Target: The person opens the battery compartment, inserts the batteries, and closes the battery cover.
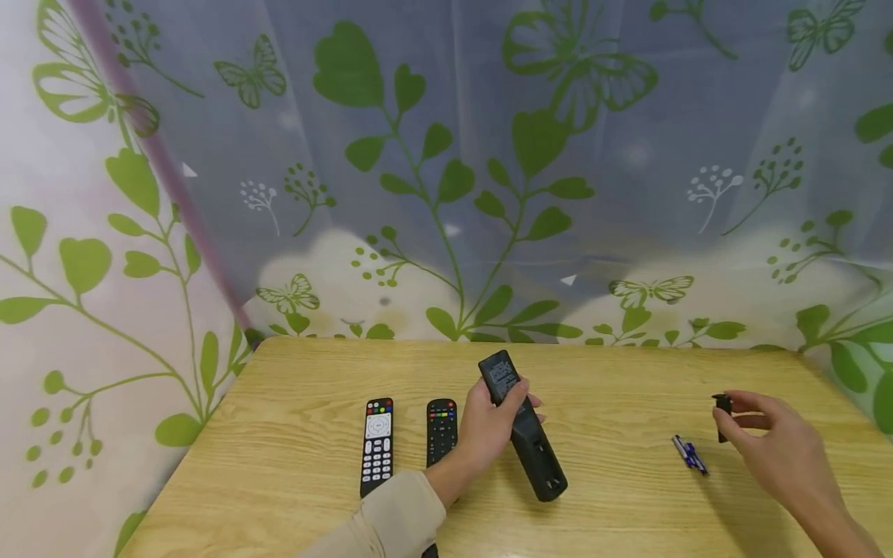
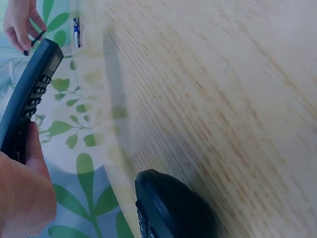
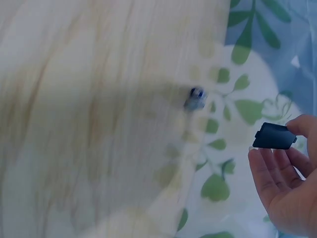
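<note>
My left hand (image 1: 487, 422) grips a black remote control (image 1: 533, 446) with its back turned up. The battery compartment in its lower end is uncovered, and metal contacts show inside. In the left wrist view, buttons line the underside of this remote (image 2: 29, 94). Over to the right, my right hand (image 1: 784, 442) pinches a small black battery cover (image 1: 723, 417) between thumb and fingers, above the table; the right wrist view shows tabs on this cover (image 3: 275, 136). Blue and silver batteries (image 1: 689, 455) lie on the table just left of the right hand.
A black remote with white buttons (image 1: 377, 446) lies on the wooden table (image 1: 279, 465) at left. Beside it lies another black remote (image 1: 442, 430), partly covered by my left forearm. A leaf-patterned curtain (image 1: 418, 194) hangs behind the table's far edge.
</note>
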The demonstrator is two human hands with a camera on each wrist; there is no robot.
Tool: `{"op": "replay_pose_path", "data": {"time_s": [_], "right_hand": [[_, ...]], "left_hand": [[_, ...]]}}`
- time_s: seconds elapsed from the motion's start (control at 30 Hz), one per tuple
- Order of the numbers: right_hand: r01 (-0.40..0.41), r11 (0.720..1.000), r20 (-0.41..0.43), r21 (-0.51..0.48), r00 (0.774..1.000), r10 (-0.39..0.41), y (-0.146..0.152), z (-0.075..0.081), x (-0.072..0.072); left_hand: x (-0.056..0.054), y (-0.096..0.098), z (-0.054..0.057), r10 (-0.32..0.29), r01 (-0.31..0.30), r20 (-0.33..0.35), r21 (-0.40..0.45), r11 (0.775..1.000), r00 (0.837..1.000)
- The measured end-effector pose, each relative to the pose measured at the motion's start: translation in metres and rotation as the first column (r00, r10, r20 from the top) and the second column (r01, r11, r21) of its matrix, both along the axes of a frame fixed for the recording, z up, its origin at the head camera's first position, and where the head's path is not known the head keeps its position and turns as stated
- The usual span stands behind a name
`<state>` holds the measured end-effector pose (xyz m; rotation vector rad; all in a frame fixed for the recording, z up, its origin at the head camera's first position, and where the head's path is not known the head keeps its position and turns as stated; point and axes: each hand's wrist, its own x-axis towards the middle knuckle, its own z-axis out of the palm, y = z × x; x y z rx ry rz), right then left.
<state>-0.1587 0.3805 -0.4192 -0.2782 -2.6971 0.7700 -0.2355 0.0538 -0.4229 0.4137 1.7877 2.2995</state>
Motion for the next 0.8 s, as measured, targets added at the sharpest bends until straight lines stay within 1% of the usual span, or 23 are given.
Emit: {"op": "replay_pose_path", "data": {"time_s": [0.1, 0.2, 0.3, 0.43, 0.57, 0.7, 0.8], "right_hand": [[0.012, 0.999, 0.041, 0.041, 0.999, -0.014, 0.011, -0.001, -0.003], [0.001, 0.997, 0.082, 0.074, 0.997, -0.008, 0.020, -0.003, -0.005], [-0.022, 0.995, 0.148, 0.095, 0.989, 0.007, 0.029, -0.006, -0.007], [-0.026, 0.991, 0.253, 0.133, 0.968, -0.009, 0.038, -0.012, -0.011], [-0.034, 0.983, 0.346, 0.183, 0.938, -0.032, 0.044, -0.020, -0.015], [-0.074, 0.973, 0.396, 0.218, 0.918, -0.019, 0.046, -0.026, -0.018], [-0.083, 0.969, 0.434, 0.233, 0.901, -0.027, 0.046, -0.029, -0.019]], "left_hand": [[0.000, -0.002, 0.000, 0.005, -0.006, -0.001, -0.007, 1.000, 1.000], [0.000, -0.003, 0.000, 0.007, -0.007, -0.006, -0.009, 1.000, 1.000], [-0.001, -0.003, -0.001, -0.003, 0.003, -0.011, -0.002, 1.000, 1.000], [-0.002, -0.002, -0.003, -0.007, 0.007, -0.004, 0.001, 1.000, 1.000], [-0.003, -0.001, -0.004, -0.005, 0.005, 0.010, -0.019, 1.000, 1.000], [-0.002, -0.002, -0.005, -0.002, 0.002, 0.014, -0.031, 1.000, 1.000], [-0.003, -0.003, -0.004, 0.001, -0.001, 0.011, -0.020, 1.000, 1.000]]}}
